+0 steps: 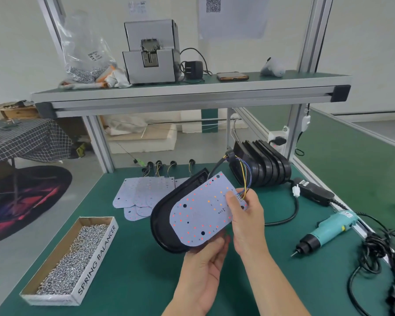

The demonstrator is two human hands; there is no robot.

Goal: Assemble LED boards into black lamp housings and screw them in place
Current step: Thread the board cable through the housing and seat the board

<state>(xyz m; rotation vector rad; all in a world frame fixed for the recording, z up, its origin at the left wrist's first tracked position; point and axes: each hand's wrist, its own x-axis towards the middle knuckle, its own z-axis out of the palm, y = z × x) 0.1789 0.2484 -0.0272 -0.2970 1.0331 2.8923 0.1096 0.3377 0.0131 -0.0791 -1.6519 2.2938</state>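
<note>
**A:** Head view, centre of the frame. Where's the LED board (203,208)?

**B:** Held in the air above the green mat (135,281), overlapping the black housing (164,224). The housing sits behind it and to its left, tilted, with its hollow side towards the board.

**A:** Grips?

**B:** The right hand (246,215) pinches the board's square end, thumb on top beside the wires (246,179). The left hand (203,265) cups the rounded ends from below, fingers curled; I judge it carries the housing.

**A:** Axis?

**B:** The board runs from lower centre to upper right, roughly parallel to the housing. Seating it likely means sliding it left and down into the cavity.

**A:** Surfaces?

**B:** The board is a thin, flat, pale sheet dotted with red and orange LEDs and some holes. The housing is smooth, dull black, with a raised rim.
</note>
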